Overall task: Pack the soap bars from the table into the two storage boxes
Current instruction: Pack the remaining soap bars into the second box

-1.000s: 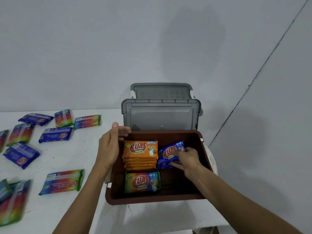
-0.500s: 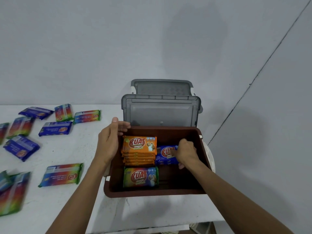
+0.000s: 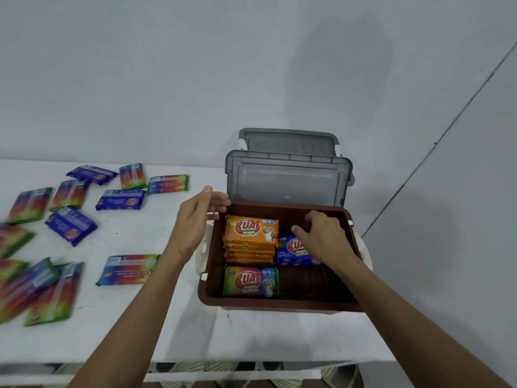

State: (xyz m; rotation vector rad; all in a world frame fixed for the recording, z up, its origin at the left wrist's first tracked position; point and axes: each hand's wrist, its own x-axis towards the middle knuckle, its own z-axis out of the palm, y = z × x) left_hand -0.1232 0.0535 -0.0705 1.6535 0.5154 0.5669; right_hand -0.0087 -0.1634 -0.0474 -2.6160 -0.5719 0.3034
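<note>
Early yet: brown plastic storage box (image 3: 279,305) holds orange soap-bar stack (image 3: 250,239), green bar (image 3: 251,281), and blue bar (image 3: 291,252) under right grip (image 3: 326,239), fingers curled, pinch unclear. Left grip (image 3: 195,219), fingers straight, touches rim. Many wrapped bars (image 3: 128,269) left on white counter (image 3: 126,331).

Brown box (image 3: 279,304) sits open at the bench (image 3: 126,331) right end, its gray lid (image 3: 288,182) standing upright behind. A second gray lid (image 3: 288,141) stands further back; its box is hidden. Inside the brown box: a stack of orange bars (image 3: 250,233) at far left, label up; one green-rainbow bar (image 3: 250,281) flat at near left; one blue bar (image 3: 291,252) at far right, beside the stack and partly under the right hand (image 3: 324,236). Near-right floor is bare. Loose bars lie flat on the bench to the left: one rainbow bar (image 3: 128,269) nearest the box, three blue bars (image 3: 120,199) and several rainbow ones further off, the nearest cluster (image 3: 42,289) blurred.
</note>
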